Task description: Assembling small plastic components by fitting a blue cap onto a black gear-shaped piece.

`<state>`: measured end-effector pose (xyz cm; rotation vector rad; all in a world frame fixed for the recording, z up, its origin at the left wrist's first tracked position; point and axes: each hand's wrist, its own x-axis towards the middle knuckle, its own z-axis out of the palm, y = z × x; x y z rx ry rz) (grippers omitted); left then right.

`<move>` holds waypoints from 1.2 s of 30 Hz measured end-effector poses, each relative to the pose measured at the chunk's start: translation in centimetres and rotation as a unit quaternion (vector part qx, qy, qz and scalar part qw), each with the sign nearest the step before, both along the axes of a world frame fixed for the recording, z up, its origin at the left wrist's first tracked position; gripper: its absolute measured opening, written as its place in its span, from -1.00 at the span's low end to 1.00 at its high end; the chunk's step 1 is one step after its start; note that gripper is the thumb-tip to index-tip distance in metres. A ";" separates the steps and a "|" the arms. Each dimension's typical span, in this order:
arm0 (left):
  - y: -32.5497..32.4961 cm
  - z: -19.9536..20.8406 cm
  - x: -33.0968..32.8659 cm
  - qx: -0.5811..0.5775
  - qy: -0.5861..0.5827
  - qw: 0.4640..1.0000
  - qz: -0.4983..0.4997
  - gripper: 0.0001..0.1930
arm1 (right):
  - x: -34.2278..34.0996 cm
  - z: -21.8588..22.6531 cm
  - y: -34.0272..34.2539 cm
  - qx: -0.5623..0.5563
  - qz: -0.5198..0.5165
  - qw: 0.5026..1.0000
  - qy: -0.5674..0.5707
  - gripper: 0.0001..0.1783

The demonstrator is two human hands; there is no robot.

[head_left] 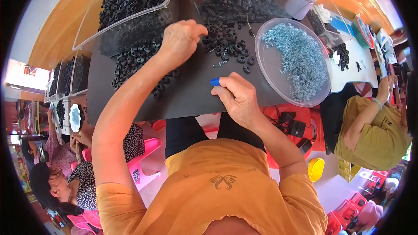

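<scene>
My left hand (180, 39) is raised over the dark table, its fingers curled beside a loose pile of small black plastic pieces with holes (222, 35). Whatever it may hold is hidden. Nearer to me, my right hand (238, 99) has thumb and forefinger drawn together in a pinch, with a blue cover (214, 82) on one fingertip. Nothing between those fingers can be made out. A few loose coil springs (220, 64) lie on the table between my hands. Many more springs (296, 56) fill the round clear dish (268, 67) at the right.
Clear bins (124, 24) of black pieces stand at the back. Another black heap (135, 63) lies at the left. Beneath the right side, a red stool (305, 117) holds cables. A person in an olive shirt (370, 135) sits right; others sit left.
</scene>
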<state>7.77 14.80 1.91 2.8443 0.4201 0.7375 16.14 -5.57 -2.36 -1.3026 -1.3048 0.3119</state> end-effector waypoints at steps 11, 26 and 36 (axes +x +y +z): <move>-0.2 -1.8 1.1 0.004 0.019 1.000 0.008 -0.80 | 0.1 0.4 -0.1 -0.021 0.015 0.999 -0.019 -0.88; 0.0 -1.3 0.2 0.037 0.052 0.998 0.026 -0.85 | -0.1 0.1 -0.1 -0.001 0.006 1.000 -0.027 -0.88; -6.6 0.9 -4.1 -0.551 -0.117 0.824 0.064 -0.84 | -0.1 -0.1 -0.2 -0.024 -0.019 0.999 -0.011 -0.90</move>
